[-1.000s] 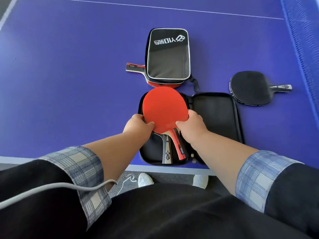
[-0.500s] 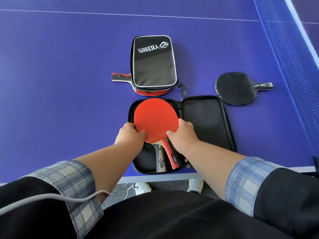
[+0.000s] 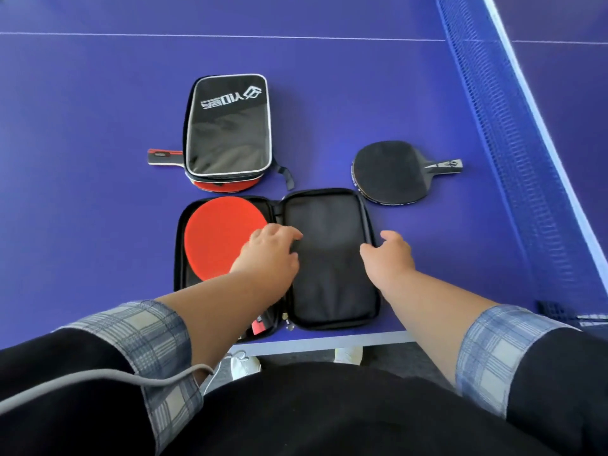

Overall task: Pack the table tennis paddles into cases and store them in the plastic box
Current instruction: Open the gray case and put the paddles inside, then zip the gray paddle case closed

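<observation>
Your left hand (image 3: 268, 255) is relaxed, fingers loosely curled and holding nothing, over the hinge of the open case (image 3: 332, 291) at the near edge of the desk (image 3: 82, 159). Your right hand (image 3: 390, 255) touches the case's right rim; I cannot tell whether it grips. A red paddle (image 3: 214, 235) lies in the left half. Farther off, a black paddle (image 3: 388, 172) lies bare, and a zipped case (image 3: 230, 126) rests on another red paddle (image 3: 227, 186).

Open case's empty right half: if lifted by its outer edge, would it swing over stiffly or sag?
Probably fairly stiff: the empty half keeps a raised, even rim, though its lining wrinkles, so the panel may flex slightly. It should pivot at the spine beside the red paddle. Likely light, since it holds no paddle.
</observation>
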The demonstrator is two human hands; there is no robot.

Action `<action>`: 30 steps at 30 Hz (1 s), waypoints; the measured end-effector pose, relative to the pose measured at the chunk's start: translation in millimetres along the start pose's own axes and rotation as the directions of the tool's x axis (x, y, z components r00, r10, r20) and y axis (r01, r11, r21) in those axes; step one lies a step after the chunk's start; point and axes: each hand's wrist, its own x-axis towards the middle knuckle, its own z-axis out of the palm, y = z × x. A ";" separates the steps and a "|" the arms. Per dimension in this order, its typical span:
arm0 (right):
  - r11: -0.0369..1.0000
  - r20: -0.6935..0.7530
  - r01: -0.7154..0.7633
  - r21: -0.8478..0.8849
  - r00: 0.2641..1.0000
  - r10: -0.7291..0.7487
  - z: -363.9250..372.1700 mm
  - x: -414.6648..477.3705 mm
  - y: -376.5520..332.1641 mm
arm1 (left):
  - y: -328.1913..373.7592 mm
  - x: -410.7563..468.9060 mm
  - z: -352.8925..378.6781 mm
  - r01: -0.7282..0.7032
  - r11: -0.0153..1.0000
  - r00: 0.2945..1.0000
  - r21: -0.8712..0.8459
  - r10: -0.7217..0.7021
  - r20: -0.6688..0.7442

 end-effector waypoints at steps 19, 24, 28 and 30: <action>0.876 0.349 0.221 0.428 0.854 -0.386 -35.7 -16.3 -35.1 | 102.3 -19.5 -13.1 0.207 0.895 0.972 -0.394 -0.235 -0.024; 0.808 0.413 0.249 0.535 0.756 -0.507 -15.4 -38.4 -60.5 | 85.0 -48.1 -38.7 0.220 0.885 0.951 -0.409 -0.289 -0.113; 0.777 0.425 0.407 0.480 0.667 -0.612 9.2 -52.8 -73.5 | 59.5 -71.8 -60.8 0.265 0.851 0.893 -0.453 -0.393 -0.217; 0.742 0.426 0.520 0.423 0.609 -0.669 21.6 -61.4 -81.5 | 41.3 -80.3 -72.7 0.288 0.852 0.871 -0.436 -0.422 -0.250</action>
